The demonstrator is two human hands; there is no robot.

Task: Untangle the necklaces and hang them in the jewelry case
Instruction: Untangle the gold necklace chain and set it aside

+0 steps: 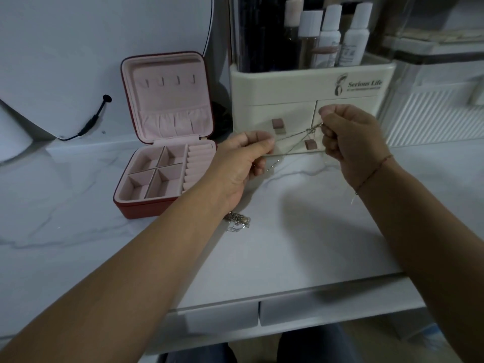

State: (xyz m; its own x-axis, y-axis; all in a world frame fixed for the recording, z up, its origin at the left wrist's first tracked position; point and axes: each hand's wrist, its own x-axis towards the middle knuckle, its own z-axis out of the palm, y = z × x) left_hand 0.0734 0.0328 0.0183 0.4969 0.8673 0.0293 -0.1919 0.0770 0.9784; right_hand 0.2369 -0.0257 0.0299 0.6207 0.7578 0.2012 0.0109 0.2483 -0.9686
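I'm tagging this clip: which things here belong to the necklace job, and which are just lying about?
Job: knotted chains pinched by left hand and right hand; open jewelry case; chain heap on counter.
Lying about: cream organizer; bottles; black cable.

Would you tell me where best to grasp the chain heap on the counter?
Pinch the chain heap at its outer loop on the right, from above, I'd judge: it lies flat on the counter, and the left arm hides its other side.
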